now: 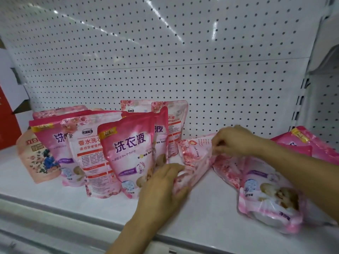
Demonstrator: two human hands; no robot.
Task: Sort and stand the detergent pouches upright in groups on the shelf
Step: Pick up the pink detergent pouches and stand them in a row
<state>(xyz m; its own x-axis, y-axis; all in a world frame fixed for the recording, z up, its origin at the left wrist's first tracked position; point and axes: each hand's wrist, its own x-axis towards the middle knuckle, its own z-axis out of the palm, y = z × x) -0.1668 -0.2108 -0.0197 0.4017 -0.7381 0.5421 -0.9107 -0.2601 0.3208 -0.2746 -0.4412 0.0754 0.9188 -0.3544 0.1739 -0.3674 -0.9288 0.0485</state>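
Observation:
Several pink detergent pouches stand upright in a group at the left of the white shelf [55,191]; the front one [128,153] shows large purple characters, with a pale pouch [91,149] beside it. A floral pink pouch [194,158] lies tilted in the middle. My left hand [161,187] grips its lower end and my right hand [233,140] pinches its upper edge. More pouches lie flat at the right: one [269,197] near the front edge, another [311,143] by the back.
A peach-coloured pouch [34,158] leans at the far left of the group. The white pegboard back wall [165,61] rises behind. A red sign [7,121] stands at the left edge. The shelf's front lip [73,213] runs below.

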